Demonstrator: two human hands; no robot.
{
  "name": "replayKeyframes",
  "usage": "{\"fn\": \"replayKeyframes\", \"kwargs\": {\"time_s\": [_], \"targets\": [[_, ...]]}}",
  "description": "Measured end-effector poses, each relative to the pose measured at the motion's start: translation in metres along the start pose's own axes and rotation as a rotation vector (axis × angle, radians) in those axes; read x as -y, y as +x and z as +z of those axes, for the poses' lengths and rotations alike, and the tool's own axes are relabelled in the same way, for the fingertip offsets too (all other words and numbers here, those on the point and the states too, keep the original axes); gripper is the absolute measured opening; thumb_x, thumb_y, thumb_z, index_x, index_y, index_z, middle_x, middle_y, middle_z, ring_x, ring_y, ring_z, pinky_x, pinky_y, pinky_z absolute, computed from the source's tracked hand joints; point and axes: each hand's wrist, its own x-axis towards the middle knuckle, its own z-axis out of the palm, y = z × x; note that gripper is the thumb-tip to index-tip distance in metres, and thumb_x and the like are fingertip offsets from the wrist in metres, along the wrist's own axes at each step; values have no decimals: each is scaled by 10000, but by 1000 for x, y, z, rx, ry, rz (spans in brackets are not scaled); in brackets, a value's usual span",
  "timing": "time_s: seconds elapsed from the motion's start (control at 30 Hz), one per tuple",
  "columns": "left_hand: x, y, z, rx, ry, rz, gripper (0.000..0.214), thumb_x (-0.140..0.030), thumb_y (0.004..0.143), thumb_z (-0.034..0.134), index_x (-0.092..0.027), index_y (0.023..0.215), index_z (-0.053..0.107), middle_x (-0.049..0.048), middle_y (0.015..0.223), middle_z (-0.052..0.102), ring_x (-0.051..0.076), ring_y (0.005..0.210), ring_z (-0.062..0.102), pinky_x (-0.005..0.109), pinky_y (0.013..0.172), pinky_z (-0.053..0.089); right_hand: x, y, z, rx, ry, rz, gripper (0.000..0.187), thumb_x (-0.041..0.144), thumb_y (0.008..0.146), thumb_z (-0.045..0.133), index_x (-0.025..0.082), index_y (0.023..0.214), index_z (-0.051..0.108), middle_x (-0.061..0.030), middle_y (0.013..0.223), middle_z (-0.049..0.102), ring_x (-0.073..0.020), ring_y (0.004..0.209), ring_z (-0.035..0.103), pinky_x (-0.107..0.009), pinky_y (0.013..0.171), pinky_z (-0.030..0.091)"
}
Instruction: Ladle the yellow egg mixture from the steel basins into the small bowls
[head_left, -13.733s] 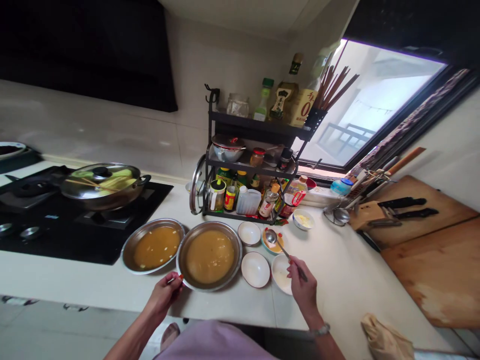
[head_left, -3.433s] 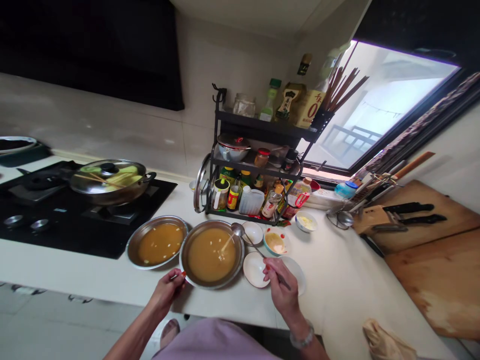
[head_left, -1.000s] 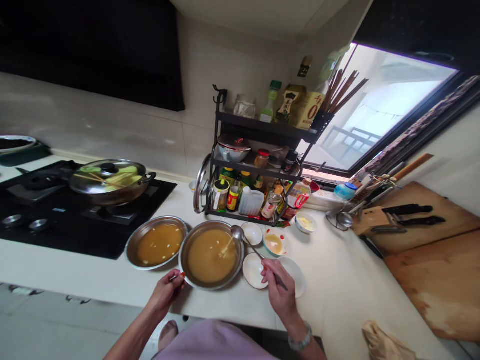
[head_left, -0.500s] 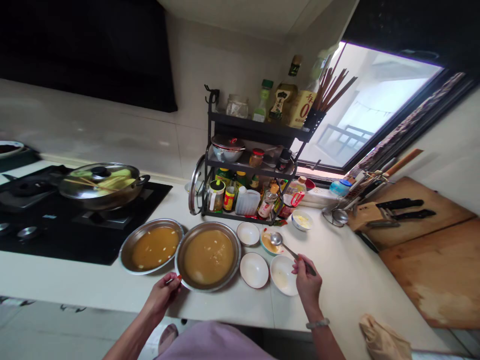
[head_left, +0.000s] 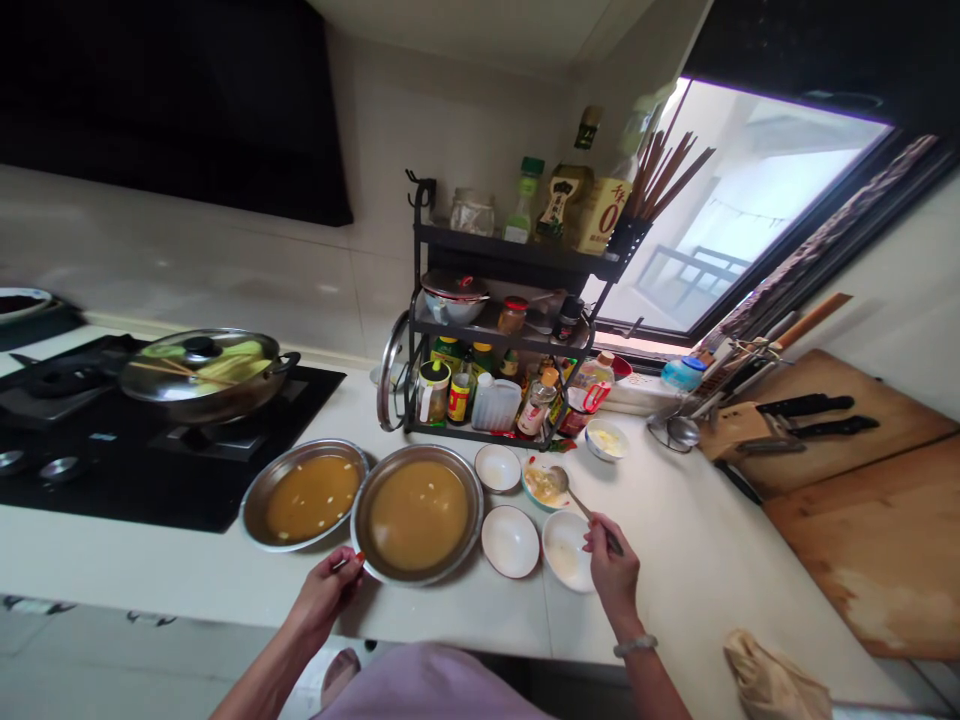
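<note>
Steel spoon (head_left: 574, 497) lowered into yellow-sauce bowl (head_left: 528, 489) — right fingers (head_left: 600, 526) pinching handle, left fingers (head_left: 346, 562) clasping pan (head_left: 358, 525) rim.

The spoon (head_left: 561, 478) is polished metal with a bright glint, and the round pan (head_left: 420, 453) and the second pan (head_left: 300, 446) beside it are brushed steel, their wide rims dully shiny around a smooth, glossy ochre liquid. The small bowls (head_left: 510, 541) look like glazed white ceramic, smooth and faintly shining, on a pale surface (head_left: 675, 560) with a smooth, near-matt, stone-like finish; the hob (head_left: 150, 480) is glossy black glass, and the wall tiles (head_left: 225, 270) are glossy too. The rack (head_left: 517, 255) is matt black metal, the cutting board (head_left: 862, 540) bare wood with a rough, worn pale patch
</note>
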Motion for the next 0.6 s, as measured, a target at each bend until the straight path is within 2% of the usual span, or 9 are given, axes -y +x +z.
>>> {"fn": "replayKeyframes", "kwargs": {"time_s": [0.13, 0.27, 0.6], "targets": [[1, 1, -1, 12, 0, -3, 484, -318, 390, 879, -189, 672, 508, -79, 499, 542, 63, 450, 477, 170, 447, 332, -1, 1, 2, -130, 99, 126, 446, 529, 698, 706, 124, 875, 653, -4, 561, 644, -136, 443, 578, -266, 457, 515], [1, 2, -1, 4, -6, -13, 488, -318, 385, 883, -186, 673, 511, -80, 508, 545, 60, 456, 481, 168, 451, 333, -2, 7, 2, -226, 216, 211, 448, 505, 635, 754, 115, 820, 635, -1, 515, 635, -146, 439, 593, -260, 436, 506], [1, 3, -2, 9, 10, -22, 495, -339, 383, 877, -190, 667, 500, -78, 502, 541, 65, 455, 470, 173, 451, 327, 16, 11, -4, -235, 307, 247, 392, 425, 616, 780, 118, 814, 638, -15, 528, 651, -132, 456, 585, -227, 434, 473]]}}
